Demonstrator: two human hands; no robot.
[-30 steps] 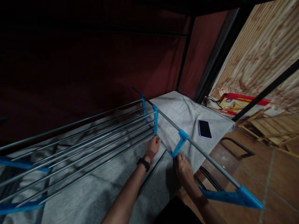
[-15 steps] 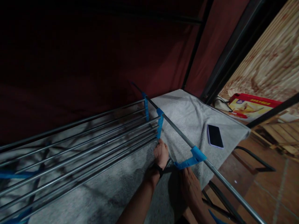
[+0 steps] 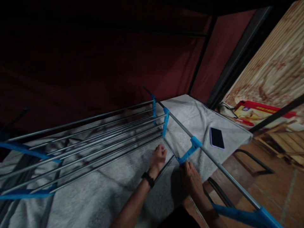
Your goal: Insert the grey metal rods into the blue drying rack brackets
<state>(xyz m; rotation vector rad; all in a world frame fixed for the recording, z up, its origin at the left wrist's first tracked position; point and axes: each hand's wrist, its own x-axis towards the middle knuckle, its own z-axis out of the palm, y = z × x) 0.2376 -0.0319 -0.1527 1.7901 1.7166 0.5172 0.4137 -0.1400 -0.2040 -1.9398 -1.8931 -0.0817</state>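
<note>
A clothes drying rack (image 3: pixel 114 133) of grey metal rods with blue plastic brackets lies across the grey cloth. My left hand (image 3: pixel 158 160), a black band on its wrist, is just below the rack's near corner bracket (image 3: pixel 165 123). Its fingers are curled in; whatever they hold, if anything, is hidden. My right hand (image 3: pixel 192 177) has its fingers closed at the lower end of another blue bracket (image 3: pixel 188 154), which hangs from the long metal tube (image 3: pixel 225 172). A thin rod runs from that bracket down behind my left wrist.
A phone (image 3: pixel 217 138) lies on the grey cloth (image 3: pixel 187 110) to the right. Behind stands a dark red panel (image 3: pixel 106 72) with black frame bars. A red and yellow box (image 3: pixel 256 114) and wooden slats (image 3: pixel 287 142) are beyond the cloth's right edge. Another blue part (image 3: pixel 239 215) sits at lower right.
My left hand has come away from the rack's corner bracket, down and slightly left. My right hand stays at its bracket, which now sits a little higher and further left in view.
</note>
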